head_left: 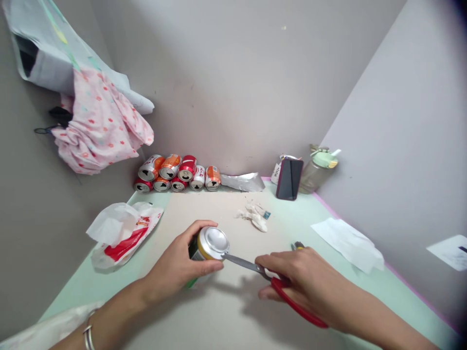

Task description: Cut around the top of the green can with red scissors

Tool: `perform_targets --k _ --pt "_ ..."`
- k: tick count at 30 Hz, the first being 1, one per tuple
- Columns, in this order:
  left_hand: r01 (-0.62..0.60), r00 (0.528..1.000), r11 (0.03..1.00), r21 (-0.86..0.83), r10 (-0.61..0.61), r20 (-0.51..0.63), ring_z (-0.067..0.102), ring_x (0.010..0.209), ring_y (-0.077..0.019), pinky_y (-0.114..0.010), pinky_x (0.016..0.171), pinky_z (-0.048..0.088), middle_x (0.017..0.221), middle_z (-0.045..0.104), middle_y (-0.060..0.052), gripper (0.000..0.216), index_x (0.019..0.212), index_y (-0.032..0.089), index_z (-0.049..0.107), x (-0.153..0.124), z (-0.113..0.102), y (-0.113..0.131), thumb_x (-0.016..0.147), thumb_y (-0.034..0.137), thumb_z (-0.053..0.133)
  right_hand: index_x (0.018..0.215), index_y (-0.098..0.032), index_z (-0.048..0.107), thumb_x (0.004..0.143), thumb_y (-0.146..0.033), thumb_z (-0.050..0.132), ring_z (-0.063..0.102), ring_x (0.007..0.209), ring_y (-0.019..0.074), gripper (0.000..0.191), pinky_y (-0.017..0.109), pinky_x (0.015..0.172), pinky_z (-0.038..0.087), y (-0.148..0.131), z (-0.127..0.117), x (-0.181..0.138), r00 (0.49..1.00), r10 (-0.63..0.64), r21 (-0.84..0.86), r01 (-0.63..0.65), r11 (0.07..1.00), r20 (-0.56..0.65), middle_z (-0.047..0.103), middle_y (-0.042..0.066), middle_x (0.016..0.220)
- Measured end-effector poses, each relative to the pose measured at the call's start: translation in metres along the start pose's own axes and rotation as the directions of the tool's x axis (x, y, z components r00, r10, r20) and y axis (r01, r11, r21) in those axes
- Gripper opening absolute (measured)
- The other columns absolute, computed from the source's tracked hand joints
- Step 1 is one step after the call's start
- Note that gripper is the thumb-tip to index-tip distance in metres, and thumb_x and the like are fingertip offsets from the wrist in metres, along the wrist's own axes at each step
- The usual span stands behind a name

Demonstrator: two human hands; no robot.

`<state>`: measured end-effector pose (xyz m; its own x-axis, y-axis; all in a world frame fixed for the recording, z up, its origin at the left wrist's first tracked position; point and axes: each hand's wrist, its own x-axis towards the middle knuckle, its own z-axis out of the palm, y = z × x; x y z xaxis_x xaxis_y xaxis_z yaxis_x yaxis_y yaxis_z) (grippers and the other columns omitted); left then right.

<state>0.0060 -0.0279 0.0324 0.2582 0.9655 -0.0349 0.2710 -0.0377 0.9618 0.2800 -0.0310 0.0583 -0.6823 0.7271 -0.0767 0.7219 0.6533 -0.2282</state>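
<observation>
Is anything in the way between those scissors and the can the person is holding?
Nothing visible is. The scissors in the right hand already reach the silver end of the can, which the left hand grips. The crumpled white scraps lie farther back, off that line.

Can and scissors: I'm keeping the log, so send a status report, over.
Left hand gripping can. Right hand holding scissors, tip at the can's edge. Crumpled white scrap beyond, clear of both hands.

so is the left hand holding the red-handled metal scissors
No, the right hand holds the red-handled metal scissors, while the left hand grips a green-and-yellow metal can.
</observation>
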Motion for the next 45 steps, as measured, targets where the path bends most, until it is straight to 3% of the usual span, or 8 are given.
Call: perform_targets --k 7,12,14,16,20,27,36,45 --pt "-0.088 0.962 0.968 0.233 0.144 -0.234 0.054 0.123 -0.0319 -0.043 0.105 0.039 0.130 0.059 -0.007 0.057 0.124 0.029 0.052 -0.001 0.008 -0.012 0.075 0.036 0.080 0.094 -0.023 0.060 0.092 -0.029 0.065 0.065 0.057 0.0194 0.008 0.030 0.051 0.020 -0.003 0.014 0.000 0.985 -0.010 -0.275 -0.038 0.961 -0.170 0.069 0.000 0.073" --pt "-0.211 0.854 0.846 0.490 0.403 -0.329 0.052 0.125 -0.0342 -0.052 0.119 0.021 0.119 0.063 -0.008 0.058 0.117 0.025 0.052 -0.001 0.006 -0.015 0.071 0.041 0.083 0.087 -0.021 0.059 0.096 -0.034 0.062 0.061 0.049 0.0181 0.016 0.030 0.049 0.017 -0.003 0.023 0.005 0.956 -0.063 -0.359 -0.045 0.932 -0.285 0.065 -0.001 0.061" --pt "-0.183 0.865 0.869 0.459 0.364 -0.344 0.052 0.125 -0.0351 -0.053 0.118 0.023 0.118 0.064 -0.008 0.059 0.116 0.025 0.052 -0.001 0.005 -0.011 0.069 0.042 0.084 0.085 -0.021 0.059 0.098 -0.038 0.059 0.059 0.048 0.0169 0.022 0.029 0.049 0.018 0.000 0.023 0.007 0.952 -0.074 -0.353 -0.037 0.935 -0.296 0.064 -0.002 0.061" --pt "-0.101 0.917 0.942 0.319 0.213 -0.337 0.053 0.123 -0.0345 -0.049 0.109 0.036 0.121 0.063 -0.008 0.057 0.118 0.026 0.051 -0.002 0.003 -0.007 0.072 0.043 0.082 0.087 -0.021 0.059 0.098 -0.043 0.060 0.060 0.051 0.0167 0.025 0.028 0.049 0.021 0.004 0.020 0.009 0.949 -0.073 -0.324 -0.032 0.945 -0.307 0.064 -0.002 0.064" --pt "0.002 0.982 0.998 0.057 0.009 -0.191 0.060 0.114 -0.0295 -0.038 0.095 0.046 0.120 0.065 -0.006 0.056 0.121 0.025 0.051 -0.001 0.000 -0.003 0.076 0.045 0.078 0.096 -0.021 0.059 0.093 -0.052 0.065 0.062 0.058 0.0174 0.032 0.027 0.052 0.028 0.010 0.012 0.009 0.948 -0.084 -0.263 0.000 0.965 -0.307 0.065 -0.002 0.071" --pt "-0.011 0.991 1.000 -0.008 0.010 -0.137 0.057 0.115 -0.0286 -0.036 0.096 0.043 0.122 0.064 -0.005 0.057 0.121 0.026 0.055 -0.001 0.000 -0.002 0.074 0.045 0.080 0.100 -0.022 0.060 0.087 -0.055 0.071 0.064 0.069 0.0207 0.037 0.029 0.055 0.034 0.008 0.011 0.009 0.967 -0.072 -0.228 0.015 0.974 -0.246 0.069 0.001 0.083" --pt "-0.016 0.991 1.000 -0.006 0.015 -0.131 0.054 0.121 -0.0289 -0.035 0.098 0.043 0.130 0.059 -0.006 0.059 0.124 0.027 0.052 -0.002 -0.002 -0.001 0.076 0.046 0.079 0.100 -0.022 0.063 0.092 -0.059 0.062 0.064 0.068 0.0198 0.038 0.028 0.057 0.035 0.006 0.005 0.003 0.984 -0.018 -0.132 -0.006 0.991 -0.179 0.069 0.003 0.081" --pt "-0.047 0.994 0.998 -0.034 0.043 -0.104 0.056 0.116 -0.0284 -0.033 0.094 0.044 0.120 0.063 -0.004 0.058 0.120 0.027 0.056 -0.004 0.001 -0.001 0.070 0.039 0.083 0.095 -0.023 0.062 0.092 -0.063 0.059 0.060 0.064 0.0181 0.040 0.027 0.059 0.035 0.003 0.000 0.004 0.994 -0.008 -0.028 0.005 1.000 -0.109 0.065 0.000 0.075"
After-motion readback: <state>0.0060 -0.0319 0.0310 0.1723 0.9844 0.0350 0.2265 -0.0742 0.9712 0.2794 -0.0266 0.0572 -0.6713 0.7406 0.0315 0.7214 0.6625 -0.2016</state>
